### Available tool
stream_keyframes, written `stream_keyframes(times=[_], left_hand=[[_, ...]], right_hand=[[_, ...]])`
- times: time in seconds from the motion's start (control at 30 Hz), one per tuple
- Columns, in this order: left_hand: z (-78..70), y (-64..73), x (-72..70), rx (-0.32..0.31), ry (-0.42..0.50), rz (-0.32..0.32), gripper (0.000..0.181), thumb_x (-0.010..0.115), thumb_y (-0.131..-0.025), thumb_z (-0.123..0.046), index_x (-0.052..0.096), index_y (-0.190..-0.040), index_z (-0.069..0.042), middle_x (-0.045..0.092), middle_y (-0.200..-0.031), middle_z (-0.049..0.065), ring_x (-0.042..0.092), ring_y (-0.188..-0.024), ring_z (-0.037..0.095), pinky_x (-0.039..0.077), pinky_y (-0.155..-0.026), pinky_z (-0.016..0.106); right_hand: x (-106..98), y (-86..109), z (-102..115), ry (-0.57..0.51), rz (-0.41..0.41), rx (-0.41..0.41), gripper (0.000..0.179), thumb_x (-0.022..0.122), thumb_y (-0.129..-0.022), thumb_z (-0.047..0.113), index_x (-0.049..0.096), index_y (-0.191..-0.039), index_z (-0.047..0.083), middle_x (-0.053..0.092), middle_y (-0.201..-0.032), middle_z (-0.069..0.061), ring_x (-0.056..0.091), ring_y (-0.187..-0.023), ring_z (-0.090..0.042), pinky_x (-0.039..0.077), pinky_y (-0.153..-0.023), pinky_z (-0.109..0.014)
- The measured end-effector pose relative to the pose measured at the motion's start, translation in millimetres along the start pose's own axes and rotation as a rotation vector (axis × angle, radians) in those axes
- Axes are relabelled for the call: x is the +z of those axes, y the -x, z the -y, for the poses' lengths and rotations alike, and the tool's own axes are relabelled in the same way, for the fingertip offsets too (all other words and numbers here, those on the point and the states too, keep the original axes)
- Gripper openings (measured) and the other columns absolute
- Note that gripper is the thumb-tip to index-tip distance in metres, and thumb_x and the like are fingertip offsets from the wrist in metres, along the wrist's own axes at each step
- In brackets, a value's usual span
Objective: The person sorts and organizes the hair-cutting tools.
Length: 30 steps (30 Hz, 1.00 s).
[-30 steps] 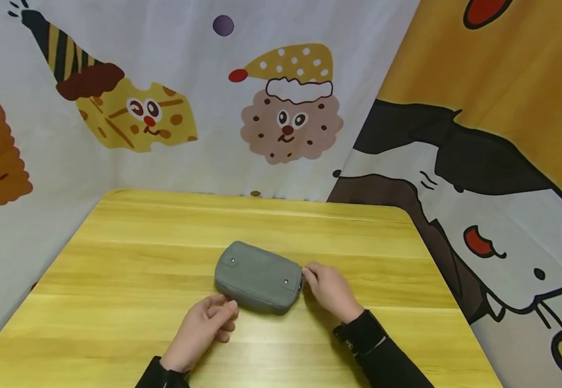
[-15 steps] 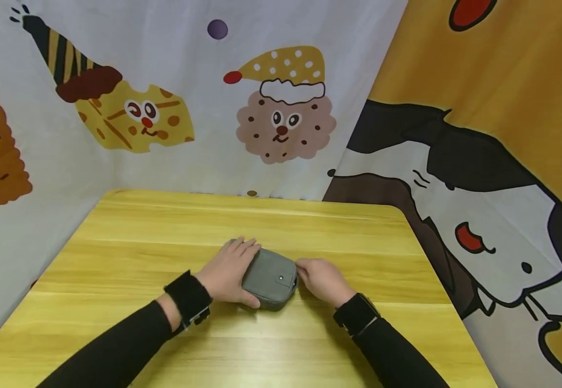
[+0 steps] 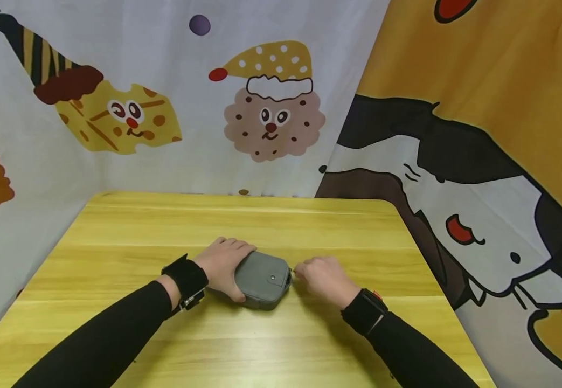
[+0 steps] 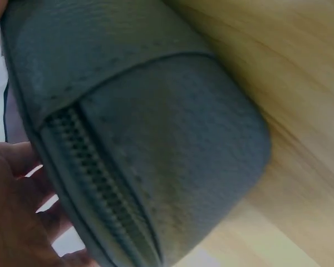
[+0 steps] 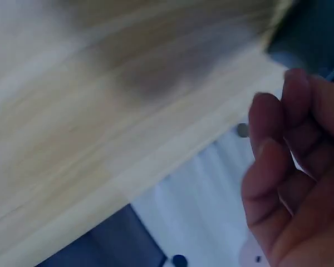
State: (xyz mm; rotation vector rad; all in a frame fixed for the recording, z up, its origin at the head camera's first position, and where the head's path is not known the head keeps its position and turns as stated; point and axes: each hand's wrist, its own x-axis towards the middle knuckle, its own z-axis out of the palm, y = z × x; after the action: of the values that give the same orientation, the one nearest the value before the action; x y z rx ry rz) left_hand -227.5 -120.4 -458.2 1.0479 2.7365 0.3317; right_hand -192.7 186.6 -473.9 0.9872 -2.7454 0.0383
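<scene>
A grey zip pouch [image 3: 263,277] with a snap stud on its top lies on the wooden table. My left hand [image 3: 222,264] grips its left end, thumb on the near side and fingers over the far side. In the left wrist view, the pouch [image 4: 178,128] fills much of the picture, with its zipper teeth [image 4: 100,172] along one side and fingers of my left hand [image 4: 16,206] beside it. At the pouch's right end, my right hand [image 3: 324,277] pinches a small zipper pull, mostly hidden by the fingertips. The right wrist view shows curled fingers [image 5: 267,172] near the dark pouch [image 5: 317,39].
The yellow wood-grain table [image 3: 242,350] spreads around the pouch. Behind it hangs a white cloth [image 3: 164,167] printed with cartoon figures. An orange printed cloth [image 3: 455,70] hangs on the right, beyond the table's edge.
My left hand has moved from the pouch's near side up onto its left end and taken hold. The right hand has stayed by the right end, now slightly farther from it. The head view has shifted a little.
</scene>
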Motion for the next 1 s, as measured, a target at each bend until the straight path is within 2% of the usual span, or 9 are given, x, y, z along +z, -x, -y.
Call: stream_keyframes(times=[0.13, 0.23, 0.3, 0.43, 0.6, 0.73, 0.83, 0.93, 1.0], left_hand=[[1.2, 1.3, 3.7, -0.003, -0.031, -0.043, 0.118, 0.09, -0.064, -0.068, 0.047, -0.16, -0.014, 0.06, -0.152, 0.007, 0.055, -0.138, 0.031, 0.042, -0.118, 0.061], [0.2, 1.7, 5.1, -0.05, -0.058, -0.065, 0.12, 0.088, -0.064, -0.072, 0.047, -0.16, -0.013, 0.06, -0.152, 0.009, 0.056, -0.138, 0.032, 0.044, -0.115, 0.062], [-1.4, 1.9, 6.1, -0.09, -0.077, -0.081, 0.121, 0.087, -0.064, -0.074, 0.048, -0.16, -0.012, 0.061, -0.151, 0.01, 0.057, -0.136, 0.033, 0.047, -0.112, 0.062], [-5.0, 5.3, 6.5, -0.152, -0.1, -0.102, 0.124, 0.083, -0.064, -0.079, 0.046, -0.161, -0.009, 0.06, -0.15, 0.013, 0.058, -0.135, 0.036, 0.048, -0.11, 0.062], [-1.3, 18.6, 7.3, -0.16, -0.043, -0.077, 0.129, 0.082, -0.069, -0.081, 0.038, -0.165, -0.008, 0.054, -0.157, 0.017, 0.054, -0.139, 0.039, 0.046, -0.114, 0.063], [4.0, 31.1, 8.4, -0.166, 0.075, -0.069, 0.129, 0.085, -0.072, -0.075, 0.032, -0.167, -0.007, 0.05, -0.161, 0.017, 0.051, -0.143, 0.039, 0.047, -0.117, 0.058], [3.6, 34.9, 10.2, -0.169, 0.147, -0.095, 0.126, 0.084, -0.075, -0.072, 0.032, -0.167, -0.005, 0.05, -0.16, 0.018, 0.051, -0.142, 0.038, 0.05, -0.115, 0.053], [0.6, 35.2, 12.5, -0.175, 0.157, -0.116, 0.123, 0.083, -0.077, -0.07, 0.031, -0.167, -0.004, 0.049, -0.16, 0.02, 0.052, -0.142, 0.038, 0.053, -0.112, 0.051], [-1.0, 35.4, 14.0, -0.18, 0.148, -0.126, 0.122, 0.082, -0.078, -0.069, 0.032, -0.167, -0.004, 0.05, -0.159, 0.021, 0.052, -0.14, 0.037, 0.054, -0.11, 0.05]], right_hand=[[-12, 9.5, 16, -0.065, 0.067, -0.039, 0.034, 0.076, -0.095, 0.012, 0.057, -0.07, 0.024, 0.055, -0.064, 0.014, 0.053, -0.06, 0.0, 0.037, -0.048, -0.021], [-16, 14.0, 34, -0.138, 0.109, -0.07, 0.036, 0.074, -0.1, 0.019, 0.053, -0.07, 0.023, 0.049, -0.063, 0.013, 0.046, -0.057, 0.001, 0.036, -0.049, -0.02], [-15, 15.3, 46, -0.163, 0.103, -0.084, 0.037, 0.072, -0.101, 0.018, 0.053, -0.07, 0.022, 0.045, -0.061, 0.013, 0.041, -0.054, 0.001, 0.035, -0.048, -0.02], [-10, 13.5, 61, -0.208, 0.093, -0.013, 0.034, 0.067, -0.103, 0.017, 0.054, -0.071, 0.021, 0.042, -0.06, 0.012, 0.04, -0.054, 0.0, 0.036, -0.049, -0.021], [-6, 11.8, 53, -0.226, 0.132, 0.109, 0.034, 0.063, -0.105, 0.02, 0.053, -0.073, 0.023, 0.04, -0.061, 0.01, 0.042, -0.056, -0.004, 0.037, -0.051, -0.023], [-7, 12.9, 37, -0.191, 0.124, 0.209, 0.034, 0.063, -0.105, 0.021, 0.054, -0.072, 0.024, 0.04, -0.06, 0.009, 0.042, -0.057, -0.006, 0.036, -0.053, -0.025], [-7, 12.9, 31, -0.146, 0.102, 0.278, 0.034, 0.063, -0.103, 0.023, 0.054, -0.07, 0.026, 0.041, -0.059, 0.01, 0.043, -0.057, -0.006, 0.035, -0.052, -0.027], [-6, 10.8, 37, -0.118, 0.081, 0.264, 0.037, 0.064, -0.101, 0.021, 0.05, -0.066, 0.024, 0.037, -0.057, 0.009, 0.041, -0.054, -0.007, 0.033, -0.05, -0.027], [-5, 7.8, 47, -0.121, 0.064, 0.204, 0.039, 0.064, -0.099, 0.017, 0.046, -0.064, 0.021, 0.035, -0.057, 0.008, 0.04, -0.053, -0.007, 0.031, -0.048, -0.026]])
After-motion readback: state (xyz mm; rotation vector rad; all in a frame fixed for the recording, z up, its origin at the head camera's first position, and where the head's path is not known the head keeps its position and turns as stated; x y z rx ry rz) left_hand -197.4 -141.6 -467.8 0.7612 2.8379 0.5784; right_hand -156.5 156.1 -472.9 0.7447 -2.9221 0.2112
